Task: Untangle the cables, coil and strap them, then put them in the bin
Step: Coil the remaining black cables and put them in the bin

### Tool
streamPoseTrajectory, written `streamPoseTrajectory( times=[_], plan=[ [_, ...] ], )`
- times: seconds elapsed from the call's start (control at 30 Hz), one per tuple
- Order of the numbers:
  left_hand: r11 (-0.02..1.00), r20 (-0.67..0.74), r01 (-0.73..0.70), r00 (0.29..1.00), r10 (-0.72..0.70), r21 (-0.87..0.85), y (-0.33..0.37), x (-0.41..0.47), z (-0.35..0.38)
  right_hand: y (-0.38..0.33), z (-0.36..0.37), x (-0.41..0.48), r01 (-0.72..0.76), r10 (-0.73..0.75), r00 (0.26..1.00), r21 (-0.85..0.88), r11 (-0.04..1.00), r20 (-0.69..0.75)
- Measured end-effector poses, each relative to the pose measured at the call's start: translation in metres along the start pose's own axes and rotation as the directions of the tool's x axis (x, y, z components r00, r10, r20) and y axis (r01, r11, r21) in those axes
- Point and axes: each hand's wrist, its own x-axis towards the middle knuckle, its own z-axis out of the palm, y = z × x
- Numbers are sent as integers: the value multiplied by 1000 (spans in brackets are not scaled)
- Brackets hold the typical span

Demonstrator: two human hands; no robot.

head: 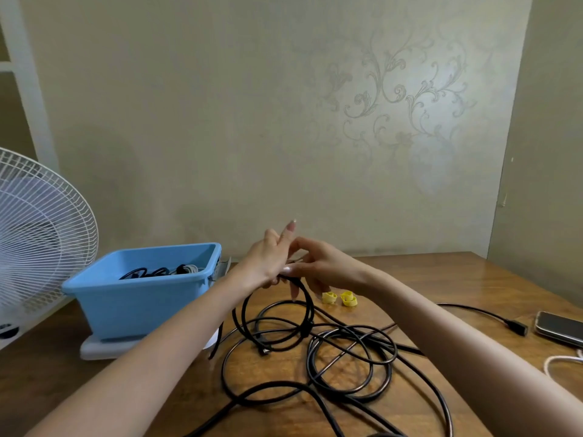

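Note:
A tangle of black cables sprawls over the wooden table in front of me. My left hand and my right hand meet above it, both gripping the top of a black cable loop that hangs down to the table. A plug end lies under the loop. Two rolled yellow straps sit just right of my hands. The blue bin stands at the left with coiled cables inside.
A white fan stands at the far left beside the bin. A phone and a white cord lie at the right table edge, next to a black connector. The wall is close behind.

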Motion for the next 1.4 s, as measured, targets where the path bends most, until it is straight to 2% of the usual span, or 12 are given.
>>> streamPoseTrajectory(
  times=[0.1,0.3,0.43,0.6,0.73,0.8,0.87,0.97,1.07,1.2,1.3,1.4],
  plan=[
    [994,111,-98,990,92,47,0,-4,-2,-3,-6,1,-37,40,998,-62,997,52],
    [948,209,-247,934,288,-202,-11,-5,-9,-7,-25,-5,-109,111,988,-21,994,111],
    [897,-19,-273,958,284,-347,-24,1,-18,2,-40,-11,50,-18,992,249,967,-126],
    [742,-159,-245,969,187,-624,-31,3,-12,11,-29,-8,290,67,912,753,590,-404],
    [484,-151,-180,984,99,-856,-23,2,5,18,3,-9,264,117,944,918,297,-310],
    [281,-128,-135,991,44,-950,-23,4,2,25,14,-11,177,115,966,912,369,-234],
    [214,-83,-97,994,71,-972,-27,7,-5,32,19,-13,94,131,970,806,584,-207],
    [282,15,-26,989,144,-959,-30,6,-17,37,19,-18,17,110,980,627,779,-164],
    [420,142,51,972,188,-906,-30,5,-24,39,20,-20,-33,95,994,654,756,-60],
    [700,202,102,977,62,-707,-24,4,-23,30,21,-23,-65,118,992,656,752,-37],
    [720,171,24,976,133,-694,-23,2,-22,29,24,-25,-77,174,981,663,745,-82],
    [682,168,-14,965,199,-731,-23,-1,-23,26,22,-24,-2,224,959,788,616,-173]
  ],
)
